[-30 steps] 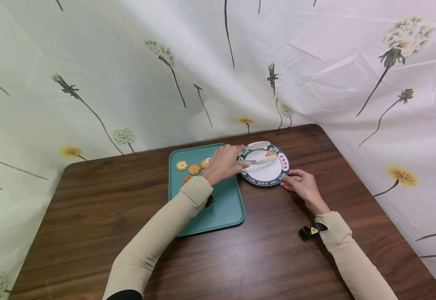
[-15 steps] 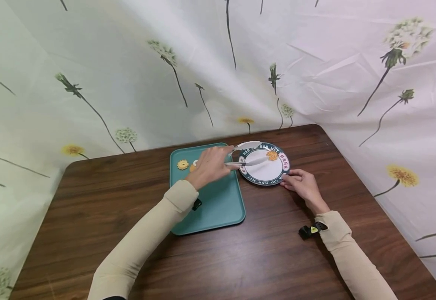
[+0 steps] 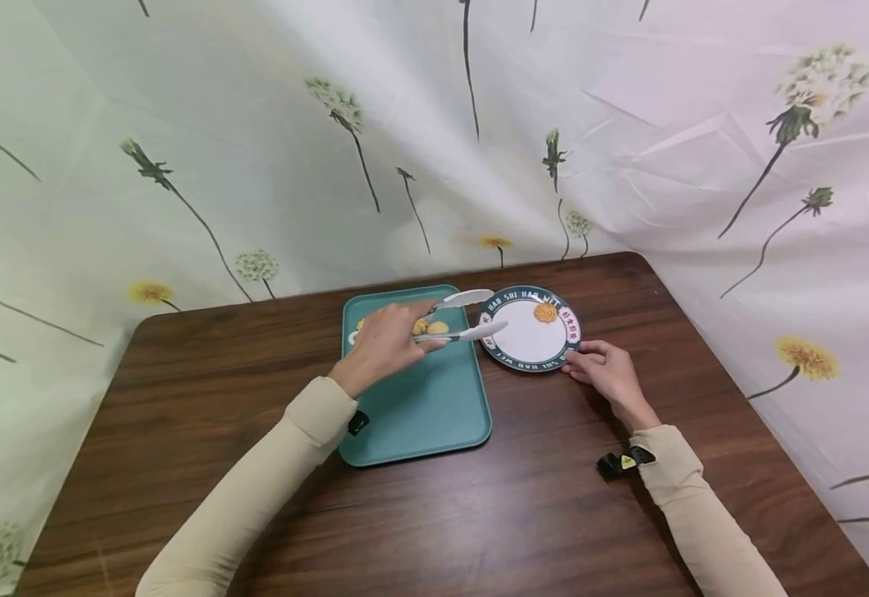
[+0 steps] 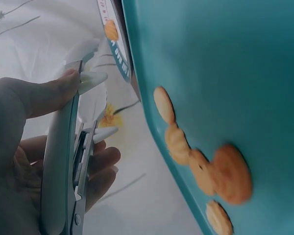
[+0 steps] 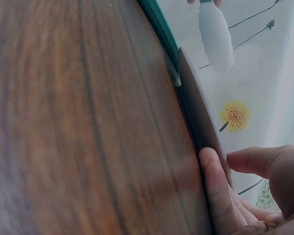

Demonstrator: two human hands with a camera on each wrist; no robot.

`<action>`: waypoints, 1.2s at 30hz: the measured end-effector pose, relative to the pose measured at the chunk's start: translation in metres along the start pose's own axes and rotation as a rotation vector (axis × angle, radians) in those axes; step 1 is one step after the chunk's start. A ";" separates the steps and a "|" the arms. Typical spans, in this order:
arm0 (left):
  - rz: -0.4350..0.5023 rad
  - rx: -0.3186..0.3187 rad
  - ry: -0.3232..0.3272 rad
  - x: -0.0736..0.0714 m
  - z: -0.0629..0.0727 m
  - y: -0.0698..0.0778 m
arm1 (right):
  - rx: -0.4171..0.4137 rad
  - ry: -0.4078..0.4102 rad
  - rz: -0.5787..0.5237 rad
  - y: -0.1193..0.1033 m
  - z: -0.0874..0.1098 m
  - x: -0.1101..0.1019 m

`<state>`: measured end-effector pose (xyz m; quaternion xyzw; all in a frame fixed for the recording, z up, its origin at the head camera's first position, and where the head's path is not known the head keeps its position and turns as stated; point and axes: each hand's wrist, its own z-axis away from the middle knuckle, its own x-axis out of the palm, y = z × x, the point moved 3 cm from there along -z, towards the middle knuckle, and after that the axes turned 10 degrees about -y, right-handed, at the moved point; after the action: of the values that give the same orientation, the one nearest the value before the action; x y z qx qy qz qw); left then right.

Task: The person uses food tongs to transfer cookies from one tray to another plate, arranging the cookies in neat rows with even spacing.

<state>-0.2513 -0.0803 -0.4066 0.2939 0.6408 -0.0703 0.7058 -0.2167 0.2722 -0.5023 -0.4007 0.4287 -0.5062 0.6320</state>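
In the head view my left hand (image 3: 385, 344) holds a pair of tongs (image 3: 485, 331) over the green tray (image 3: 434, 423). The tongs' white tips are spread, with nothing between them, and point toward the plate. Several cookies (image 4: 232, 174) lie along one side of the tray in the left wrist view; my hand partly covers them from above. To the right, a round plate (image 3: 520, 347) with a dark lettered rim bears one swirled cookie (image 3: 546, 313). My right hand (image 3: 606, 373) pinches the plate's near right rim, thumb above and fingers below.
Everything stands on a dark wooden table (image 3: 434, 531), with tray and plate side by side toward its far edge. Behind and to the right hangs a pale curtain (image 3: 255, 166) printed with dandelions.
My left hand has drawn the tongs leftward from the plate to over the tray, leaving the swirled cookie on the plate. My right hand keeps its grip on the rim.
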 end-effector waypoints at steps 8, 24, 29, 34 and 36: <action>-0.030 -0.035 0.030 -0.007 0.033 -0.021 | 0.000 -0.009 -0.003 0.002 0.002 0.002; -0.002 -0.126 0.055 -0.018 0.086 -0.054 | -0.022 -0.009 -0.006 -0.002 0.003 0.000; 0.010 -0.160 0.057 -0.019 0.100 -0.062 | -0.022 -0.005 -0.020 -0.001 0.002 0.001; 0.032 -0.194 0.042 -0.019 0.111 -0.070 | -0.021 -0.006 -0.033 -0.002 0.002 0.002; 0.042 -0.214 0.022 -0.019 0.115 -0.072 | -0.019 -0.005 -0.030 -0.002 0.001 0.002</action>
<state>-0.1898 -0.2031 -0.4112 0.2310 0.6460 0.0168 0.7274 -0.2159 0.2704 -0.5004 -0.4143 0.4258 -0.5104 0.6217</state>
